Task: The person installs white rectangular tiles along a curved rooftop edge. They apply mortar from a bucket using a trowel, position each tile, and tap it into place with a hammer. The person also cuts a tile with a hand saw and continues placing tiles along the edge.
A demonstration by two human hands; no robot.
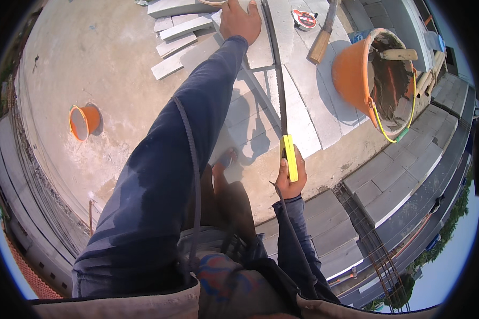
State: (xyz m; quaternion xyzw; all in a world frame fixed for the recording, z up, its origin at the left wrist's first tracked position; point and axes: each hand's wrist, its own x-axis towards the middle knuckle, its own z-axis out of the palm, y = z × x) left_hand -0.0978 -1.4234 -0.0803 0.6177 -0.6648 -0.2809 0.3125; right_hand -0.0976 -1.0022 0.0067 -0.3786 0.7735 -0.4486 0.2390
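Observation:
My right hand (pixel 292 173) is wrapped around the yellow handle of a hand saw (pixel 277 69). The saw's long dark blade runs away from me to the top edge, with teeth along its left side. It lies over pale grey lightweight blocks (pixel 262 50), and I cannot tell how deep it sits in them. Left of the blade, my left hand (pixel 240 22) rests on a block with thumb and fingers apart. Its fingertips are partly cut off by the picture's edge. Thin cut block strips (pixel 178 46) lie beside that hand.
An orange bucket (pixel 350 74) with grey mortar and a wooden-handled tool stands at right. Near it lie a wooden-handled blade tool (pixel 321 45) and a red-white tape roll (pixel 304 19). A small orange bucket (pixel 90 119) is at left. Block walls and rebar (pixel 386 266) are lower right.

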